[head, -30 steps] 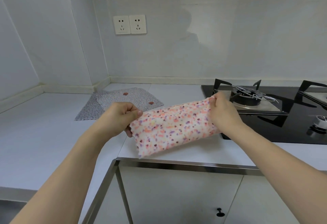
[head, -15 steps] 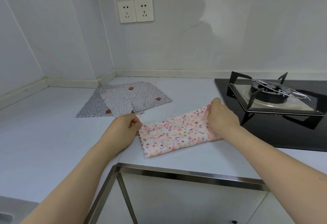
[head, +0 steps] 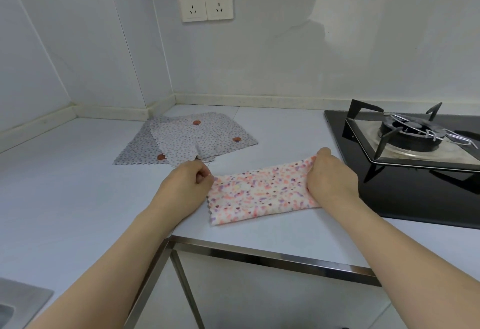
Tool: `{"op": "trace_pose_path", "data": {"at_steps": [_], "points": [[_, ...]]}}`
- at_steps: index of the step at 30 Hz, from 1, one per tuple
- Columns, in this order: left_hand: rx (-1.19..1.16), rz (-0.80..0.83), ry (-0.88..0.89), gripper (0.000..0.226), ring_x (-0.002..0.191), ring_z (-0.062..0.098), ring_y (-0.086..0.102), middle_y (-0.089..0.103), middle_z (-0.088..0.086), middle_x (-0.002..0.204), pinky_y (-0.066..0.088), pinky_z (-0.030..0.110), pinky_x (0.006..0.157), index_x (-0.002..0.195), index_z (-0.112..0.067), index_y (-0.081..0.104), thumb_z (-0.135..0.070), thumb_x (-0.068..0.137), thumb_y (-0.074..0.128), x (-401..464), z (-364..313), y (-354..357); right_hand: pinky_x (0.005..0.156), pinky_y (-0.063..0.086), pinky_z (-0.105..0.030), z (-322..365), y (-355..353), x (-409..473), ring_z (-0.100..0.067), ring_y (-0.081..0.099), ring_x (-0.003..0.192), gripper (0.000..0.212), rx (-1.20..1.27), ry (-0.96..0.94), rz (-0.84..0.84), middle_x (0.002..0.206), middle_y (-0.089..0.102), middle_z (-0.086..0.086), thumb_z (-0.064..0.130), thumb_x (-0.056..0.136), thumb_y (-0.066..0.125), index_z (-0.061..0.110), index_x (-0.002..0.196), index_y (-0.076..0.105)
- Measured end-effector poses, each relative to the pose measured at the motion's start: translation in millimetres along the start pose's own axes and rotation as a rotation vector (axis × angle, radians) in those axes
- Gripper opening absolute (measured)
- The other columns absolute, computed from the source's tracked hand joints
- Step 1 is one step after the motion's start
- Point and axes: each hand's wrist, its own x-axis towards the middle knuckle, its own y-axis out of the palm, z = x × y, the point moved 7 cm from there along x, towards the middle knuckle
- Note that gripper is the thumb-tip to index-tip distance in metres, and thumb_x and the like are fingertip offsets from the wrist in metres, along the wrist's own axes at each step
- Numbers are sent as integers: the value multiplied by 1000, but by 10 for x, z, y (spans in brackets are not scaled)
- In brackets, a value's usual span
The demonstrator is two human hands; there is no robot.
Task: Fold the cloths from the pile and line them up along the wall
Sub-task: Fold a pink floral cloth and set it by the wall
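A white cloth with pink, orange and purple speckles (head: 259, 193) lies folded into a long strip on the white countertop (head: 65, 186), near the front edge. My left hand (head: 185, 186) pinches its left end and my right hand (head: 330, 178) grips its right end. Behind it, towards the corner, lies the pile of cloths (head: 187, 141): grey-white speckled cloths with orange dots, spread flat and overlapping.
A black gas hob with a burner and pan support (head: 413, 141) takes up the right side, close to my right hand. Two wall sockets (head: 206, 3) are above the corner. A steel sink edge (head: 15, 308) shows bottom left. Cabinet fronts sit below the counter's metal trim (head: 272, 258).
Both hands have lowered the speckled cloth from mid-air onto the countertop, where it now lies flat. The camera has tilted and come closer.
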Motion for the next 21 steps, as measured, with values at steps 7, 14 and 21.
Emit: {"op": "trace_pose_path", "data": {"at_steps": [7, 14, 21], "points": [[129, -48, -33, 15, 74, 18, 55, 59, -1, 78, 45, 32, 68, 83, -17, 57, -26, 94, 51, 27, 42, 57, 71, 39, -36, -29, -10, 9, -35, 60, 94, 14, 31, 18, 14, 104, 63, -13, 9, 94, 34, 8, 105, 43], [310, -103, -68, 25, 74, 22, 50, 56, 3, 80, 37, 33, 66, 84, -8, 54, -27, 97, 44, 45, 32, 87, 69, 38, -34, -40, -18, 9, -35, 60, 94, 15, 43, 27, -18, 103, 63, -12, 10, 95, 33, 9, 105, 44], [304, -165, -32, 18, 98, 29, 52, 56, 7, 106, 39, 36, 80, 108, -9, 55, -14, 92, 47, 15, -213, 20, 69, 38, -35, -10, -2, 38, -33, 59, 92, 13, -9, -24, -26, 100, 64, -12, 12, 94, 37, 9, 104, 45]]}}
